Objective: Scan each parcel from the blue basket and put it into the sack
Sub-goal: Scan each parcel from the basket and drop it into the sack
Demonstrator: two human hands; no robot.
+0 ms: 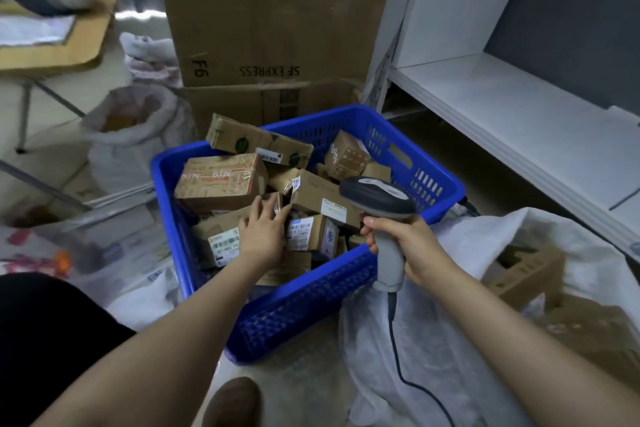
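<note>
The blue basket [429, 163] sits on the floor in the middle, filled with several brown cardboard parcels [221, 180]. My left hand [265, 236] reaches into the basket, fingers stretched forward and touching a small parcel [277, 201] among the others; whether it grips that parcel is unclear. My right hand [405, 246] grips the handle of a grey barcode scanner [377, 196], held over the basket's near right corner with its cable trailing down. The white sack [433, 340] lies open at the right, with brown parcels [526, 274] inside.
A tall cardboard box [270, 10] stands behind the basket. White shelving [502, 107] runs along the right. A second white sack [131, 135] stands at the left, beside a table leg [24, 114]. My shoe [235, 402] is at the bottom.
</note>
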